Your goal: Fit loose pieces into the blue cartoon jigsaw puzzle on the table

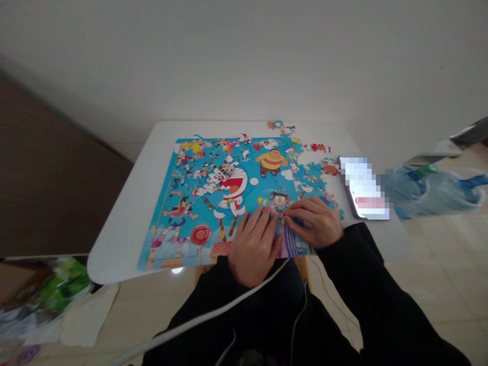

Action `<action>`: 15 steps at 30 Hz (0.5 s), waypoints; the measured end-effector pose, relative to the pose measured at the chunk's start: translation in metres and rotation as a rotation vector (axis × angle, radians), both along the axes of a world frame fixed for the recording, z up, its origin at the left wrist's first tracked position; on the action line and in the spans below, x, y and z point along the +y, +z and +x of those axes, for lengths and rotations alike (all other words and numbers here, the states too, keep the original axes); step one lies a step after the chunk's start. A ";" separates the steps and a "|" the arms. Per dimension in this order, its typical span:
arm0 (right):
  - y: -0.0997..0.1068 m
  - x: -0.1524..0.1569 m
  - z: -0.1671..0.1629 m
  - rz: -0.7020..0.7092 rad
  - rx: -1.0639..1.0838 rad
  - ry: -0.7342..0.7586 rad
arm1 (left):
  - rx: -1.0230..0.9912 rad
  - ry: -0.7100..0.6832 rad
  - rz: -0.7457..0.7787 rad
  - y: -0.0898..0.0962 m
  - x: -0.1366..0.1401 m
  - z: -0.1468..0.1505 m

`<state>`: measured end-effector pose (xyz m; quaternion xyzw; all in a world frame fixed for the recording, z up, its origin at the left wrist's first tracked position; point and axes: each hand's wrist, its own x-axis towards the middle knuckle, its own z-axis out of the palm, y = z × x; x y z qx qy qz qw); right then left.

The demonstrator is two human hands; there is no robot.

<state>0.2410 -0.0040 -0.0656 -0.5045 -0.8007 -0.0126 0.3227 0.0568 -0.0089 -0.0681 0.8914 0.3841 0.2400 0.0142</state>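
A colourful cartoon jigsaw puzzle lies flat on a small white table. Both hands rest on its near right part. My left hand lies palm down, fingers spread, with fingertips on the puzzle surface. My right hand lies beside it, fingers pointing left and pressing on a piece near a small cartoon figure. The fingertips of the two hands almost meet there. Loose puzzle pieces lie scattered to the right of the puzzle and at the table's far edge. I cannot tell whether either hand pinches a piece.
A phone lies on the table's right side. Plastic water bottles lie on the floor further right. Bags and paper sit on the floor at the left. A white cable runs across my lap. A wall stands behind the table.
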 end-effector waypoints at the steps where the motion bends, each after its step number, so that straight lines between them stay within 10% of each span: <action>1: 0.000 0.000 0.000 0.000 0.001 0.005 | 0.000 -0.007 0.006 -0.001 0.000 0.000; 15: -0.001 -0.001 -0.004 0.135 -0.082 0.092 | 0.005 -0.060 0.036 -0.013 -0.003 -0.006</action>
